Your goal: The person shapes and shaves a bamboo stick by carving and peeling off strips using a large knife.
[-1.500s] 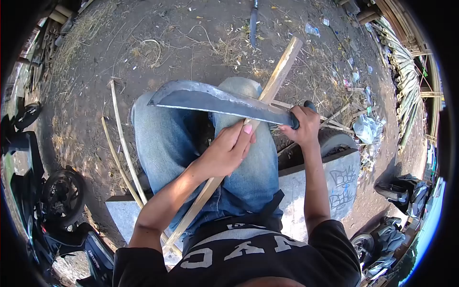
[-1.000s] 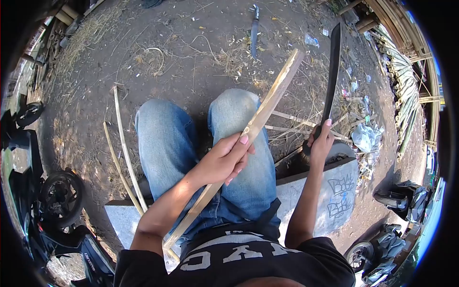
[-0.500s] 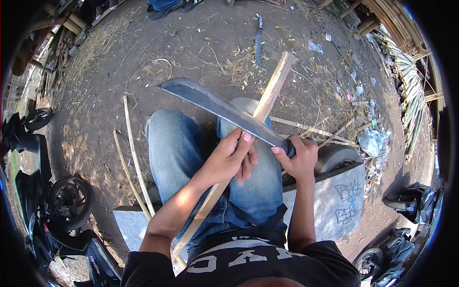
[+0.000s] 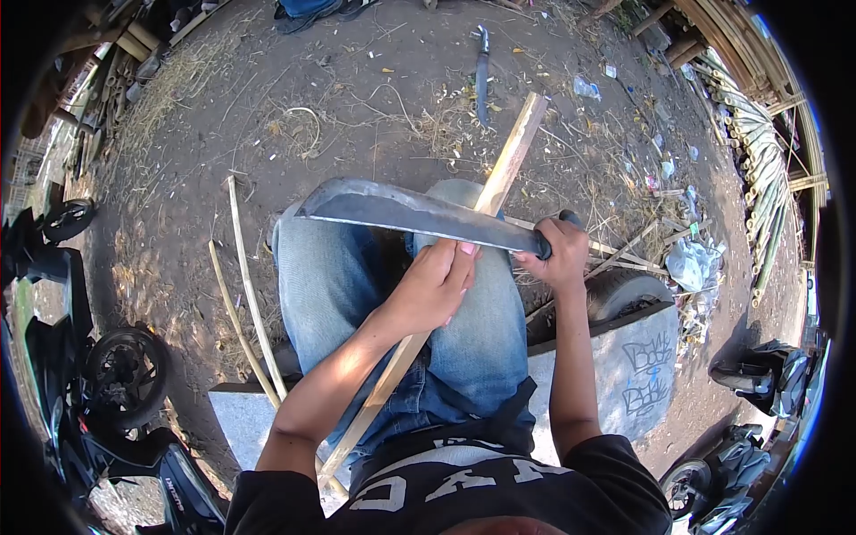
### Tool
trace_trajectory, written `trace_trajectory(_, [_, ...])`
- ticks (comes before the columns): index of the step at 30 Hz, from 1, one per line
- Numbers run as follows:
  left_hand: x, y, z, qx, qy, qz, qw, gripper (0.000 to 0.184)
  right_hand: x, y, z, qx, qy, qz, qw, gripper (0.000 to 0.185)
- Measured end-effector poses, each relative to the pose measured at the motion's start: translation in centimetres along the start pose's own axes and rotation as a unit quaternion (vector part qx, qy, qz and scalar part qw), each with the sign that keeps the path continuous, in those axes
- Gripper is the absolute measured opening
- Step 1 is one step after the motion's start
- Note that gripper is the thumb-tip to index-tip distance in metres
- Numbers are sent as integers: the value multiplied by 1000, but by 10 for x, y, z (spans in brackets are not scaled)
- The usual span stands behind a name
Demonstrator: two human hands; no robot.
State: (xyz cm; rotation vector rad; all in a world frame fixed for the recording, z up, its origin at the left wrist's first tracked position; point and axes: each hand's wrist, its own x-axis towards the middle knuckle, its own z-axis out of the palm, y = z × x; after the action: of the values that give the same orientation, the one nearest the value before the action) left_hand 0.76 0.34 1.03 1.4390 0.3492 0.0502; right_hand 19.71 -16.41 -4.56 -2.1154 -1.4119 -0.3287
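Note:
My left hand (image 4: 434,283) is closed around a long pale strip of split bamboo (image 4: 512,153), which runs from beside my waist up past my right knee. In my right hand (image 4: 563,253) is the dark handle of a machete (image 4: 392,212). Its broad blade points left and lies across the bamboo just above my left fingers. Whether the edge bites into the bamboo I cannot tell. The part of the strip under the blade and inside my left fist is hidden.
A second machete (image 4: 482,76) lies on the dirt ahead. Two thin sticks (image 4: 250,276) lean at my left by a grey slab (image 4: 615,370). Motorcycles (image 4: 125,379) stand on both sides. Bundled bamboo poles (image 4: 769,169) lie at far right, near plastic litter (image 4: 694,266).
The machete has turned flatter, its tip dropping and its handle end rising with my right hand. My left fingers have curled in more tightly around the bamboo.

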Motion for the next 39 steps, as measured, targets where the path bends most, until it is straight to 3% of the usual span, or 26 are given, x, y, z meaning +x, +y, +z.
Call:
trace_trajectory(3, [-2,4,0,5,7,2,1000,40,2,15,9,-30,38,-28,998,67])
trace_trajectory(5, [-5,6,-2,2,13,3,1000,41,3,32,14,-21,70,134,988,71])
trace_trajectory(6, [-9,4,-5,-50,1,-18,999,42,11,44,12,-22,72,132,988,71])
trace_trajectory(8, [-16,2,-3,-97,-12,-31,995,43,29,74,4,-67,103,406,906,71])
trace_trajectory(10, [-19,6,-4,-84,-4,-41,996,43,17,101,6,-87,149,457,873,73])
trace_trajectory(11, [-18,8,-5,-82,-9,-42,996,44,5,104,8,-70,145,426,890,80])
trace_trajectory(12, [-19,10,-7,-81,-9,-40,996,44,-2,92,10,83,166,524,831,79])
trace_trajectory(13, [-19,10,-9,-88,-15,-39,995,45,-8,77,17,207,209,537,790,72])
trace_trajectory(16, [-22,13,-9,-102,-33,-41,993,46,-12,28,12,314,195,544,753,67])
trace_trajectory(22, [-22,14,-3,-104,-46,-46,992,45,8,-3,-9,343,171,449,807,65])
trace_trajectory(24, [-21,11,-3,-102,-53,-50,992,44,11,-10,-17,274,106,337,894,61])
trace_trajectory(25, [-21,10,-3,-115,-49,-54,991,44,12,-15,-23,277,114,336,893,61])
trace_trajectory(28, [-24,14,-2,-124,-36,-63,990,46,13,-36,-42,32,69,191,979,52])
trace_trajectory(32, [-30,14,-2,-101,-27,-54,993,48,-10,-58,-53,-39,12,133,990,56])
trace_trajectory(39, [-34,13,-3,-104,-26,-30,994,48,-37,-77,-41,47,-51,197,978,55])
